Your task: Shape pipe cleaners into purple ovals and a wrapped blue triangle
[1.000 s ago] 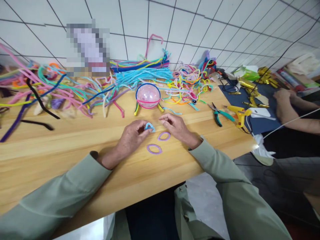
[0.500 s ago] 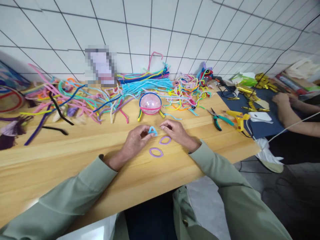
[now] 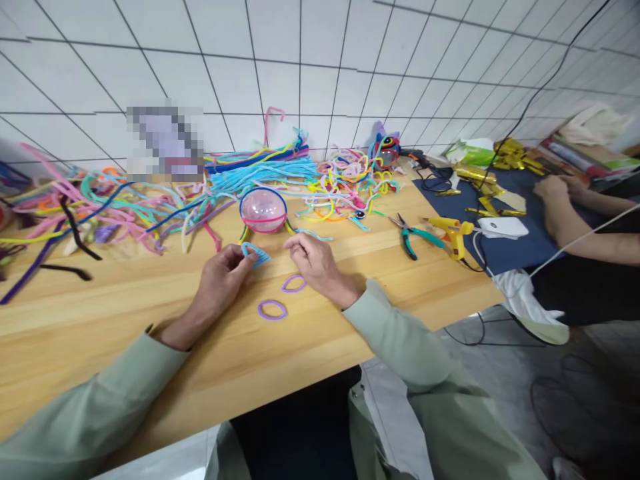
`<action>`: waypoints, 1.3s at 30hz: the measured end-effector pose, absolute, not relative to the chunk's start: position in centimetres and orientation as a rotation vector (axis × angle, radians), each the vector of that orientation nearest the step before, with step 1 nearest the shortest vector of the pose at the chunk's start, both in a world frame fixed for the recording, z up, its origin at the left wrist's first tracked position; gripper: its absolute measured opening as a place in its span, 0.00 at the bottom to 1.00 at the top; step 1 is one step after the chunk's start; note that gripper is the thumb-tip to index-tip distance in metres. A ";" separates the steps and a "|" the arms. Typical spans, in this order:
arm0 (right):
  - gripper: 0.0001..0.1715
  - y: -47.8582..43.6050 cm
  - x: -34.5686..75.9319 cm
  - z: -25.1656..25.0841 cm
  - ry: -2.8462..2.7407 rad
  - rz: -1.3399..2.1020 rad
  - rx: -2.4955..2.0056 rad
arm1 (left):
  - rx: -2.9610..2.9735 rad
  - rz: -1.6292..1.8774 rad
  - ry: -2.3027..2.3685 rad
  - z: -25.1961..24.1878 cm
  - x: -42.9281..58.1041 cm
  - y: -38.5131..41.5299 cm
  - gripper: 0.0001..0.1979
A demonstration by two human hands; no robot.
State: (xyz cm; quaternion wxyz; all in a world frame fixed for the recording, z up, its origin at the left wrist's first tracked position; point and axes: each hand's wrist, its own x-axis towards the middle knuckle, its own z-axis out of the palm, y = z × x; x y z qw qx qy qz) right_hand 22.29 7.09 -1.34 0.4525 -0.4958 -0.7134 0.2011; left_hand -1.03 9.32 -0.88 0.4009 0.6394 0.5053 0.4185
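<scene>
My left hand (image 3: 223, 277) pinches a light blue pipe cleaner shape (image 3: 257, 256), bent into a small striped triangle, between thumb and fingertips. Across from it, my right hand (image 3: 317, 267) has its fingers curled and pressed together; whether anything is in them I cannot make out. Two purple pipe cleaner loops lie flat on the wooden table (image 3: 210, 373): one loop (image 3: 293, 284) close below my right hand, the other loop (image 3: 273, 310) nearer to me. Just behind my hands stands a clear round ball (image 3: 263, 212) ringed with blue and pink, on yellow and dark legs.
Loose pipe cleaners (image 3: 260, 175) are heaped along the tiled wall. To the right lie teal-handled pliers (image 3: 417, 239) and a yellow glue gun (image 3: 455, 235). A co-worker's hands (image 3: 555, 190) rest over a dark blue mat (image 3: 540, 250).
My view has swung right, so everything sits further left. The blue shape has turned in my left hand and shows its striped side. My hands are slightly further apart.
</scene>
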 end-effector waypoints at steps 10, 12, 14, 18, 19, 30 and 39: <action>0.15 7.2 22.5 -1.7 -1.790 0.551 -1.266 | 1.298 0.934 1.381 0.6 -1.8 8.3 0.24; 0.14 7.2 22.6 -1.7 -1.781 0.575 -1.288 | 1.329 0.947 1.341 0.4 -1.7 8.3 0.26; 0.15 7.2 22.8 -1.5 -1.760 0.588 -1.301 | 1.374 0.942 1.302 0.0 -1.7 8.3 0.26; 0.15 7.9 24.1 -0.5 -1.642 0.572 -1.329 | 1.419 0.941 1.264 -1.0 -1.8 8.6 0.25; 0.15 8.2 24.5 -0.3 -1.594 0.556 -1.336 | 1.443 0.945 1.257 -1.2 -1.8 8.7 0.24; 0.16 11.0 28.9 0.6 -1.473 0.239 -1.553 | 1.498 1.040 1.002 -1.2 -0.7 9.4 0.17; 0.21 19.3 36.0 7.9 -1.983 -0.261 -2.426 | 1.576 1.035 0.864 -2.0 -0.2 9.0 0.10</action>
